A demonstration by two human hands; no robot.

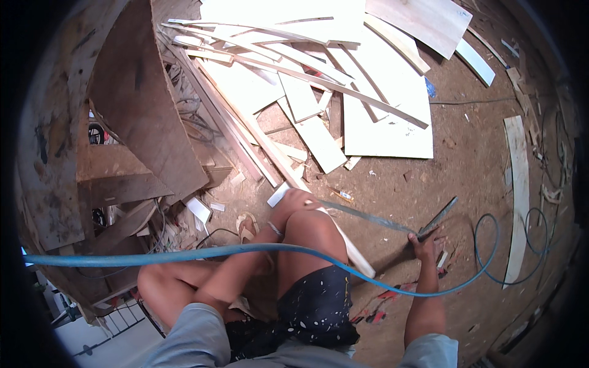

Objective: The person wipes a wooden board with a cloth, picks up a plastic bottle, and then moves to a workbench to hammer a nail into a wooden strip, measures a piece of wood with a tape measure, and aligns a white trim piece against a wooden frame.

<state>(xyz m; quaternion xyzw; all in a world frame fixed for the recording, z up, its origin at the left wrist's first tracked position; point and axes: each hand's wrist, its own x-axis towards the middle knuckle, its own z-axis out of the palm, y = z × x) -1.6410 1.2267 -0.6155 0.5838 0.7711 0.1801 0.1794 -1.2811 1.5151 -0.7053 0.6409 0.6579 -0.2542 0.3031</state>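
right hand (427, 243), clamped on the bladed tool (371, 217), sits right of the wooden strip (358, 253); left hand (299, 203), grip unclear, by it; strip seemingly whole, work unfinished.

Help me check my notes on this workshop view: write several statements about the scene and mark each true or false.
1. A blue hose runs across the view in front of the person's body. True.
2. The left hand is far from both knees. False: it is at the raised knee.
3. The right hand is at a long metal tool. True.
4. The shorts are plain white. False: they are dark with pale specks.
5. Several narrow wooden strips lie over pale boards. True.
6. The wristband is on the right wrist. False: it is on the left.
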